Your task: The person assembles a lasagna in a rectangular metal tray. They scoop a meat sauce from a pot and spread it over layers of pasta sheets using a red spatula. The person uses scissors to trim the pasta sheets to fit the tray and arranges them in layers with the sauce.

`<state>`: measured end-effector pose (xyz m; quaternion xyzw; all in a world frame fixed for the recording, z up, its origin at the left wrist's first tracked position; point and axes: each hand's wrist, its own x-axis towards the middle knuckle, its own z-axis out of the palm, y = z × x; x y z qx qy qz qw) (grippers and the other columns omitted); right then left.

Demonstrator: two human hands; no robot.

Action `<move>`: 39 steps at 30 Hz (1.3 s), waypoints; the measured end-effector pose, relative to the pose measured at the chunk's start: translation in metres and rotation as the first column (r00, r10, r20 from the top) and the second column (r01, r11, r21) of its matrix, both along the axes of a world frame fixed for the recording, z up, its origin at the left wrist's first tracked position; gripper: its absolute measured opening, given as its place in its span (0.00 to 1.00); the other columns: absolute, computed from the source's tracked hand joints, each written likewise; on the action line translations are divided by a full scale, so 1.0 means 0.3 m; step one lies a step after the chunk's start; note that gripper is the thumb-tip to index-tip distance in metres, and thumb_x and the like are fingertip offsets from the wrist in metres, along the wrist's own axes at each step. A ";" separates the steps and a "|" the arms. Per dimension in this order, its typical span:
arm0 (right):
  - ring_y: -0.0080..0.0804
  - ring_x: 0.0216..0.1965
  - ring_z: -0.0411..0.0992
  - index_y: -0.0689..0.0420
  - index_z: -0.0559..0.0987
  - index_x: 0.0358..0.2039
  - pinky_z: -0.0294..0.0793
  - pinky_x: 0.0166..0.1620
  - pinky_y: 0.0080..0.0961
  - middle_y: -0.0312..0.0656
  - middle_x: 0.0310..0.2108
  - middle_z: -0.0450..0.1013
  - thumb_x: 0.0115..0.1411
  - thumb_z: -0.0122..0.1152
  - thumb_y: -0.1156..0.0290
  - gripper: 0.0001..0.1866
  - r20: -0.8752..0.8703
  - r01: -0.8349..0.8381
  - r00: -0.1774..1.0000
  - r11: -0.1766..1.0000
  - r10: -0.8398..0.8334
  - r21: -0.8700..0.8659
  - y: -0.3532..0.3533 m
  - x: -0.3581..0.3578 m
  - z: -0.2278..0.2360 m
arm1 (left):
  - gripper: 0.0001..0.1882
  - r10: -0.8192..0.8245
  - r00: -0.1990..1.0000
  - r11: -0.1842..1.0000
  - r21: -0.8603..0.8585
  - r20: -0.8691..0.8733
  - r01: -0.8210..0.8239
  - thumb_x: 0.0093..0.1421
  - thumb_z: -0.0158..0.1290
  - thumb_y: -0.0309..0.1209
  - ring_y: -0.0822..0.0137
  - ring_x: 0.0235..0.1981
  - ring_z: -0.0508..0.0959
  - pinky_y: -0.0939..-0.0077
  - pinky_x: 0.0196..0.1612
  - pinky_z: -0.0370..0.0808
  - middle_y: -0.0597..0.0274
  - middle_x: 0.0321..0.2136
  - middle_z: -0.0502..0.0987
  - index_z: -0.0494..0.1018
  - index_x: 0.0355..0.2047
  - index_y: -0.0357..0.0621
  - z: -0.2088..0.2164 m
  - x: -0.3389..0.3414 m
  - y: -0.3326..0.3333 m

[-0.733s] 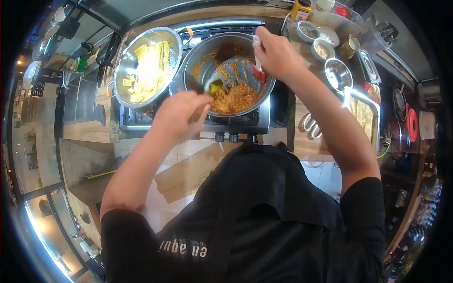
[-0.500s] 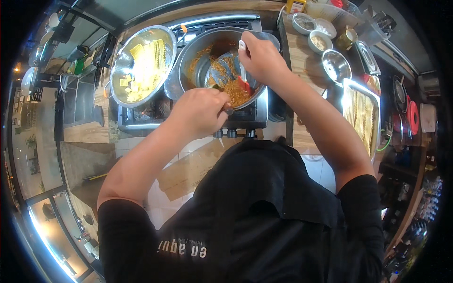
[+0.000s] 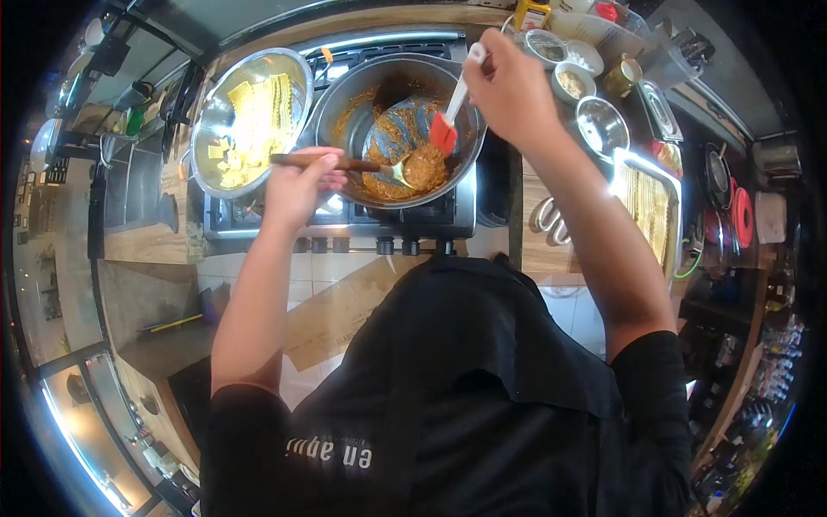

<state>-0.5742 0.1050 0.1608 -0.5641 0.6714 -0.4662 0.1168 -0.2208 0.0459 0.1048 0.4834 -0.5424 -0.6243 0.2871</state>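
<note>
A large grey pot [image 3: 329, 138] sits on the stove with reddish-brown cooked filling spread over its bottom and walls. My left hand [image 3: 301, 185] is closed round the dark wooden handle of a serving spoon [image 3: 345, 164]. Its metal bowl carries a heaped mound of filling [image 3: 425, 169] over the pot. In my right hand [image 3: 510, 90] is the white handle of a spatula [image 3: 444, 133], its red head tilted down by the mound. To the left of the pot, a steel colander-like bowl [image 3: 204, 129] contains pale yellow ruffled pasta sheets [image 3: 263, 108].
The stove's front edge [image 3: 345, 231] runs below the pot. On the right-hand wooden counter stand small bowls [image 3: 573, 84], an empty-looking steel bowl [image 3: 601, 127], a tray of ruffled sheets [image 3: 646, 202] and tongs-like metal loops [image 3: 551, 222]. A yellow container [image 3: 531, 15] stands behind them.
The spoon has come up with a mound of filling, its handle now pointing left. My left hand has moved left; my right hand has raised the spatula up and right.
</note>
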 end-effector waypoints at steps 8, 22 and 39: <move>0.54 0.35 0.86 0.58 0.78 0.42 0.83 0.40 0.45 0.50 0.30 0.84 0.73 0.68 0.67 0.09 0.065 0.010 0.998 0.998 -0.006 -0.056 0.125 -0.012 -0.064 | 0.18 0.183 0.967 0.975 -0.095 -0.176 -0.202 0.77 0.60 0.32 0.60 0.42 0.89 0.68 0.48 0.85 0.47 0.43 0.89 0.82 0.59 0.28 0.083 0.215 0.027; 0.51 0.57 0.82 0.53 0.82 0.55 0.83 0.59 0.45 0.45 0.52 0.83 0.54 0.76 0.80 0.27 -0.245 -0.518 0.837 0.853 0.489 -0.068 0.417 0.140 -0.206 | 0.20 0.241 0.932 0.965 -0.039 -0.272 -0.261 0.78 0.60 0.34 0.58 0.42 0.89 0.69 0.47 0.84 0.45 0.41 0.89 0.81 0.60 0.29 0.076 0.268 0.028; 0.50 0.46 0.83 0.53 0.85 0.55 0.84 0.50 0.42 0.46 0.46 0.82 0.58 0.75 0.80 0.23 0.023 -0.007 1.000 0.969 0.013 -0.248 0.997 -0.039 -0.268 | 0.20 0.087 0.949 0.963 -0.217 -0.304 -0.158 0.80 0.56 0.32 0.63 0.45 0.87 0.69 0.49 0.83 0.48 0.49 0.87 0.79 0.63 0.28 0.339 0.086 -0.014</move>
